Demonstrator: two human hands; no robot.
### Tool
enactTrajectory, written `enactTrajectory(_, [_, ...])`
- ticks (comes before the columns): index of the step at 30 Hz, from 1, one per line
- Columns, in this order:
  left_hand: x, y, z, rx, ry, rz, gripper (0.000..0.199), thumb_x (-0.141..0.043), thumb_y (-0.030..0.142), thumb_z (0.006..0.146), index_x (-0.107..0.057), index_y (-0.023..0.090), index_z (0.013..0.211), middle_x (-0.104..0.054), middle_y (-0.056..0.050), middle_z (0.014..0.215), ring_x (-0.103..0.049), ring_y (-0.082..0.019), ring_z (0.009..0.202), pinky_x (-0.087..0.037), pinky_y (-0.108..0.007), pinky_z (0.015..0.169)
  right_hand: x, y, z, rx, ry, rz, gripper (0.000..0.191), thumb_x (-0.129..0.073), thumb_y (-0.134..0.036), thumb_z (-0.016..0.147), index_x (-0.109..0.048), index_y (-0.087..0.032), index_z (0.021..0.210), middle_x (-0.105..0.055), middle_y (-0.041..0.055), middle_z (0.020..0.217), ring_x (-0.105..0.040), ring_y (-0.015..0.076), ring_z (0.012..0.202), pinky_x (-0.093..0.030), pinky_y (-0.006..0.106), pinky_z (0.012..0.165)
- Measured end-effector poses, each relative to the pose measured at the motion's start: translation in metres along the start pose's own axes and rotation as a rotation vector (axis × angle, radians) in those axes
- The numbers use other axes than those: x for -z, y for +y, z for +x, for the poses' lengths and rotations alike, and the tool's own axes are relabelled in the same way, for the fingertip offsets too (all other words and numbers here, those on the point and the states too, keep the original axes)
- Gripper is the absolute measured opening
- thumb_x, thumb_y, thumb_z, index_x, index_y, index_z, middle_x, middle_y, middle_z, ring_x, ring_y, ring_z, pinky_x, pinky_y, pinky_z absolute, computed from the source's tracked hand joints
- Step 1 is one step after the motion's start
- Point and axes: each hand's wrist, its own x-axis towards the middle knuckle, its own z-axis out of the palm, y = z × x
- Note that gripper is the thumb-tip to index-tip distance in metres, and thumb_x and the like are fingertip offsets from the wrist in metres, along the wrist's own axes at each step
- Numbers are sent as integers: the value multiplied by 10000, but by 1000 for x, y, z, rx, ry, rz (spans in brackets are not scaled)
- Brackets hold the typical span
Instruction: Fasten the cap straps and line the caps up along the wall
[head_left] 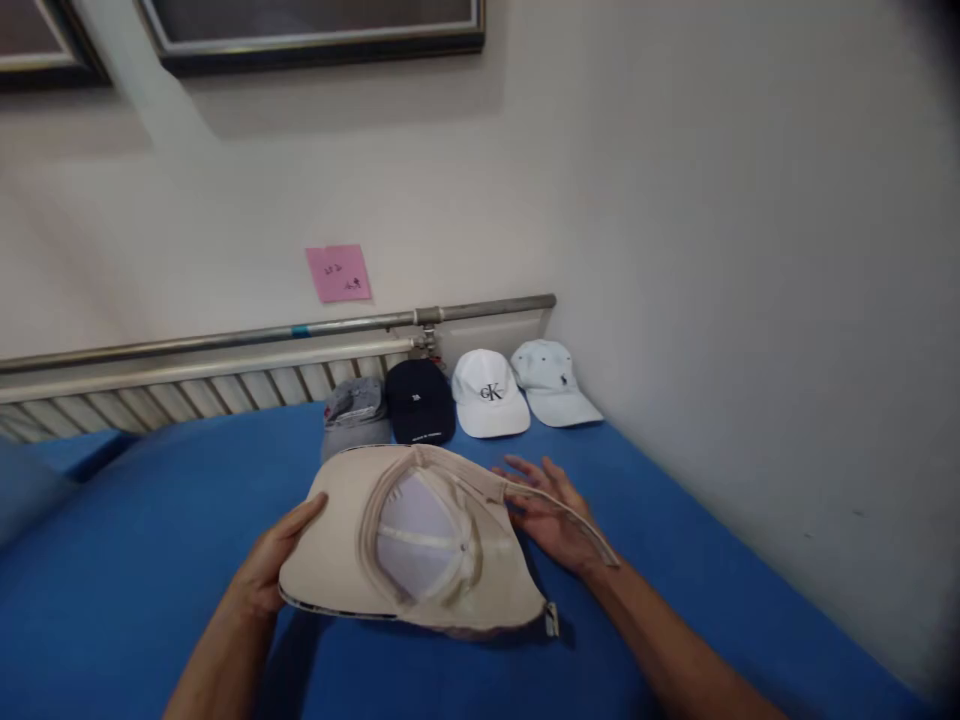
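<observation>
A cream baseball cap (330, 535) is held up over the blue surface, its inside turned toward me and its brim to the left. My left hand (274, 555) grips the brim's left edge, thumb on the near face and the other fingers hidden behind. The back strap is undone: its loose end sticks out to the right, and a metal buckle (552, 618) hangs from the lower right corner. My right hand (551, 510) is behind the strap with its fingers spread, not closed on the cap; whether it touches the strap is unclear.
Along the back stand a grey cap (356, 405), a navy cap (420, 400), a white cap (491, 395) and a pale cap (555, 385) on the blue surface (165, 530). Behind them are a radiator (187, 395) and a metal pipe (352, 325). A pink note (339, 273) hangs on the wall.
</observation>
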Motion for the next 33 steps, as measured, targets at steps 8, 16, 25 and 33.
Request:
enactTrajectory(8, [-5, -15, 45, -358, 52, -54, 259, -433, 274, 935, -660, 151, 958, -724, -69, 896, -700, -191, 803, -585, -287, 691, -3, 17, -2, -27, -85, -333, 451, -721, -177, 656, -618, -205, 1094, -681, 11, 895, -621, 129, 661, -480, 241, 560])
enactTrajectory(16, [-25, -51, 6, -1328, -81, 1047, 424, -669, 259, 789, -605, 257, 1208, -574, -66, 1334, -434, -293, 1307, -280, -443, 1122, -12, 26, -7, 414, 102, -921, 515, -600, -145, 766, -516, -238, 1266, -614, 76, 1190, -593, 213, 1040, -502, 371, 864])
enactTrajectory(25, [-29, -55, 5, -1027, -280, 1278, 209, -596, 344, 855, -673, 204, 989, -673, -67, 906, -592, -245, 907, -433, -349, 811, -25, 25, -27, 1062, -291, -1494, 372, -493, -77, 844, -574, -250, 1163, -437, 104, 1379, -414, 275, 1281, -388, 514, 1023])
enactTrajectory(33, [-27, -42, -3, -871, -458, 1193, 187, -553, 334, 891, -695, 220, 933, -623, -25, 800, -561, -188, 815, -413, -300, 760, -56, 26, -48, 1139, -499, -1614, 233, -574, -182, 831, -620, -239, 1052, -518, 80, 1335, -378, 284, 1301, -364, 465, 1010])
